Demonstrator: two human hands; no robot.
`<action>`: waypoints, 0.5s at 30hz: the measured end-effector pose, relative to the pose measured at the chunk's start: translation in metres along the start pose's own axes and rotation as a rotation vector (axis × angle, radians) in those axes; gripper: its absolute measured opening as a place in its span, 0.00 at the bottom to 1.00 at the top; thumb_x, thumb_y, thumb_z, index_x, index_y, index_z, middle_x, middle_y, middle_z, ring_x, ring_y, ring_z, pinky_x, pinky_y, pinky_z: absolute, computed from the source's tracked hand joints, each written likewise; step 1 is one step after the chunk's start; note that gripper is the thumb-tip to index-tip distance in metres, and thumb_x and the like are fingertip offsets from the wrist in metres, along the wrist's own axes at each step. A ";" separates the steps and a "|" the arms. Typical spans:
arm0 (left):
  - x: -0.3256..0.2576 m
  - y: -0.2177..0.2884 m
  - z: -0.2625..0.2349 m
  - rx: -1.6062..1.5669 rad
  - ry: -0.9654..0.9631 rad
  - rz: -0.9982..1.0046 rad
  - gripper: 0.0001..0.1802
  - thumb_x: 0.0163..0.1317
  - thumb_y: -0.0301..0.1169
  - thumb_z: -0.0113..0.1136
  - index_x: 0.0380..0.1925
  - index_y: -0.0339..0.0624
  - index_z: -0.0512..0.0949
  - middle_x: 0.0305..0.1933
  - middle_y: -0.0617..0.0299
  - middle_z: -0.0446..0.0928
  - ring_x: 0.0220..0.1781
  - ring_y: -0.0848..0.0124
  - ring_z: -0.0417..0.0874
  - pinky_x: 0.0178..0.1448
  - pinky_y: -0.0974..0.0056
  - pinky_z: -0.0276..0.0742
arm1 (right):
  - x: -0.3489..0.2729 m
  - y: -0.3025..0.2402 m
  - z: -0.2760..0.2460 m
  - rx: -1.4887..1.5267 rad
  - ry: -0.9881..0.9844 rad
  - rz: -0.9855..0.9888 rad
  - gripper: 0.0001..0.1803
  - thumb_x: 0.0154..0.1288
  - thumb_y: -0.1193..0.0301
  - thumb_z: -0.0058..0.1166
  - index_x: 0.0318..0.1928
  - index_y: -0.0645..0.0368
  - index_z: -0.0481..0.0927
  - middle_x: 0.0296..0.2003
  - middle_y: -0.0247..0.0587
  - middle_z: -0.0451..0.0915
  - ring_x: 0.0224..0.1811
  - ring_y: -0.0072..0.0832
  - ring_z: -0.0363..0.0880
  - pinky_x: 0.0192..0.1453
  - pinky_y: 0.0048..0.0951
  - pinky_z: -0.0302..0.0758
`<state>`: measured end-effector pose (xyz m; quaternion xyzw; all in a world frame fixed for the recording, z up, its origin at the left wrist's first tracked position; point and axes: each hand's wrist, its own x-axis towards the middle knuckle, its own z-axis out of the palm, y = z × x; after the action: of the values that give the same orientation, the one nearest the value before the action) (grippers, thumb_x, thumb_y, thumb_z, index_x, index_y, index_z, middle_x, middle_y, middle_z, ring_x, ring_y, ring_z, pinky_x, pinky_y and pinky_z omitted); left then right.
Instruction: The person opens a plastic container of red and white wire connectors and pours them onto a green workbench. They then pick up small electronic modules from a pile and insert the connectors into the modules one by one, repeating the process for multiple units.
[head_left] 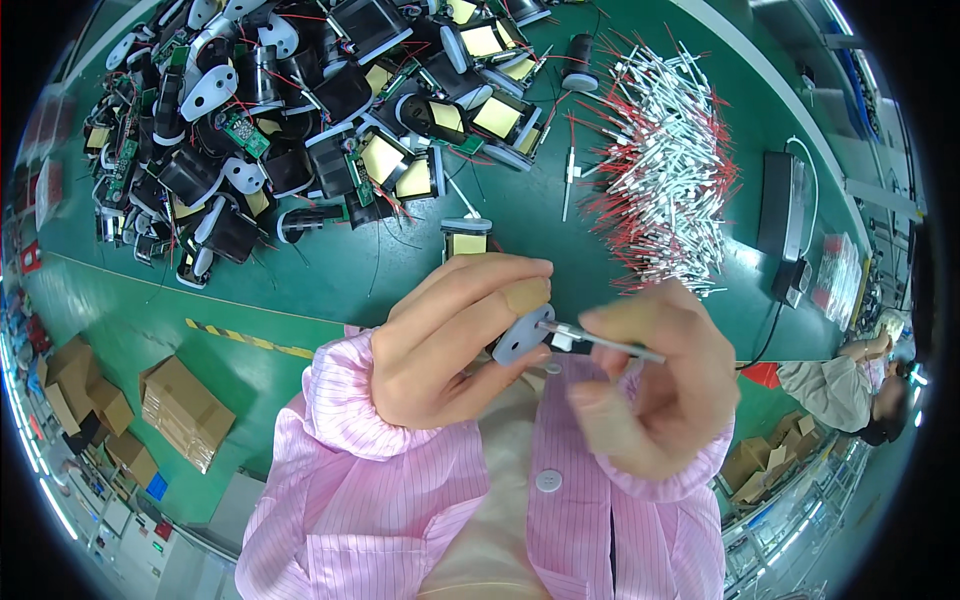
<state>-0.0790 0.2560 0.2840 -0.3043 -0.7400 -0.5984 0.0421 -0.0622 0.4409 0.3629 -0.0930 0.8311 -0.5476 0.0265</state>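
My left hand [455, 335] is closed around a small part with a grey oval end plate [524, 336] that has holes in it; the fingers hide most of its body. A thin white wire lead [590, 338] runs from a hole in that plate to my right hand [655, 375]. The fingers of the right hand curl about the lead and are smeared by motion. Just beyond my left hand, a black module with a yellow pad [468, 241] lies on the green table [545, 215].
A heap of black modules [340, 95] with grey end plates, green boards and wires covers the table's left and back. To the right lies a pile of white leads with red wires [665, 170]. A black box [782, 210] with a cable stands farther right. Cartons [187, 410] sit on the floor; another person's arm [825, 390] shows at right.
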 end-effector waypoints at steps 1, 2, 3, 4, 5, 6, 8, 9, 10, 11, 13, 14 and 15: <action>0.000 0.001 0.000 -0.018 0.006 -0.010 0.26 0.44 0.21 0.69 0.46 0.24 0.75 0.50 0.41 0.75 0.45 0.52 0.80 0.47 0.57 0.77 | -0.001 0.003 -0.001 -0.042 0.023 -0.064 0.13 0.46 0.83 0.64 0.36 0.69 0.79 0.30 0.47 0.79 0.24 0.26 0.76 0.27 0.23 0.71; 0.001 0.003 0.000 -0.036 0.012 -0.021 0.27 0.42 0.20 0.70 0.46 0.25 0.76 0.50 0.42 0.74 0.45 0.53 0.79 0.47 0.58 0.76 | -0.003 0.008 0.000 -0.084 0.047 -0.128 0.13 0.46 0.84 0.64 0.36 0.69 0.80 0.28 0.46 0.79 0.24 0.26 0.76 0.27 0.23 0.71; 0.002 0.004 0.000 -0.056 0.015 -0.029 0.28 0.40 0.19 0.71 0.46 0.26 0.76 0.51 0.44 0.74 0.44 0.53 0.78 0.47 0.59 0.76 | -0.004 0.012 0.001 -0.127 0.074 -0.191 0.13 0.46 0.84 0.63 0.36 0.69 0.80 0.27 0.46 0.79 0.23 0.26 0.76 0.27 0.23 0.71; 0.003 0.006 -0.001 -0.078 -0.010 -0.050 0.29 0.39 0.20 0.72 0.47 0.27 0.76 0.51 0.44 0.73 0.44 0.53 0.77 0.47 0.59 0.75 | -0.004 0.013 0.002 -0.135 0.076 -0.180 0.12 0.46 0.85 0.63 0.35 0.69 0.80 0.26 0.45 0.79 0.23 0.26 0.76 0.27 0.23 0.71; 0.005 0.007 -0.002 -0.101 -0.035 -0.070 0.30 0.39 0.20 0.72 0.47 0.27 0.75 0.52 0.44 0.73 0.45 0.54 0.76 0.48 0.58 0.74 | -0.003 0.014 0.004 -0.142 0.078 -0.168 0.12 0.46 0.85 0.63 0.35 0.70 0.80 0.25 0.45 0.79 0.22 0.26 0.76 0.26 0.22 0.71; 0.005 0.008 -0.004 -0.122 -0.060 -0.091 0.31 0.38 0.21 0.73 0.48 0.27 0.75 0.52 0.45 0.72 0.46 0.54 0.76 0.49 0.58 0.73 | -0.002 0.015 0.005 -0.149 0.079 -0.156 0.12 0.46 0.85 0.63 0.35 0.70 0.80 0.24 0.44 0.79 0.22 0.26 0.76 0.26 0.22 0.71; 0.001 0.006 -0.004 -0.101 -0.088 -0.131 0.31 0.38 0.21 0.73 0.47 0.28 0.75 0.53 0.45 0.71 0.48 0.54 0.74 0.50 0.58 0.72 | -0.002 0.008 0.005 -0.161 0.060 -0.025 0.11 0.47 0.85 0.62 0.34 0.69 0.80 0.22 0.44 0.78 0.21 0.27 0.75 0.25 0.22 0.70; -0.001 0.006 -0.004 -0.089 -0.100 -0.151 0.31 0.38 0.21 0.73 0.47 0.29 0.75 0.53 0.46 0.70 0.49 0.54 0.74 0.51 0.57 0.72 | -0.001 0.005 0.004 -0.167 0.048 0.041 0.10 0.47 0.85 0.61 0.34 0.69 0.81 0.21 0.43 0.78 0.20 0.27 0.75 0.25 0.23 0.70; -0.001 0.005 -0.004 -0.066 -0.093 -0.139 0.30 0.38 0.21 0.74 0.47 0.29 0.75 0.52 0.47 0.71 0.47 0.55 0.75 0.49 0.58 0.73 | 0.000 0.003 0.004 -0.252 0.004 0.058 0.10 0.47 0.84 0.61 0.34 0.69 0.81 0.21 0.43 0.76 0.20 0.27 0.73 0.25 0.24 0.69; 0.000 0.005 -0.005 -0.042 -0.087 -0.126 0.30 0.38 0.21 0.74 0.46 0.30 0.75 0.50 0.47 0.72 0.46 0.56 0.75 0.48 0.59 0.73 | 0.001 0.001 0.003 -0.337 -0.041 0.076 0.09 0.48 0.83 0.61 0.34 0.68 0.81 0.21 0.42 0.74 0.19 0.27 0.72 0.24 0.25 0.68; -0.001 0.004 -0.004 -0.060 -0.076 -0.140 0.29 0.39 0.22 0.75 0.45 0.31 0.76 0.47 0.49 0.74 0.42 0.58 0.77 0.44 0.61 0.75 | 0.002 0.001 0.003 -0.448 -0.098 0.011 0.09 0.48 0.81 0.61 0.34 0.67 0.81 0.20 0.40 0.70 0.19 0.28 0.69 0.23 0.27 0.65; -0.004 0.003 -0.003 -0.100 -0.069 -0.169 0.29 0.39 0.23 0.75 0.44 0.31 0.76 0.45 0.49 0.75 0.40 0.59 0.78 0.43 0.62 0.75 | 0.003 0.004 0.004 -0.472 -0.112 -0.072 0.09 0.49 0.80 0.61 0.34 0.67 0.81 0.20 0.40 0.68 0.19 0.28 0.67 0.22 0.28 0.63; -0.006 0.003 -0.001 -0.140 -0.067 -0.197 0.28 0.39 0.24 0.76 0.44 0.31 0.76 0.43 0.50 0.76 0.38 0.59 0.79 0.41 0.62 0.76 | 0.002 0.007 0.005 -0.495 -0.123 -0.153 0.09 0.49 0.78 0.61 0.34 0.66 0.81 0.21 0.39 0.66 0.19 0.29 0.65 0.22 0.29 0.61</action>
<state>-0.0730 0.2526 0.2848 -0.2521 -0.7236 -0.6394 -0.0630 -0.0642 0.4392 0.3543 -0.1924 0.9272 -0.3212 0.0118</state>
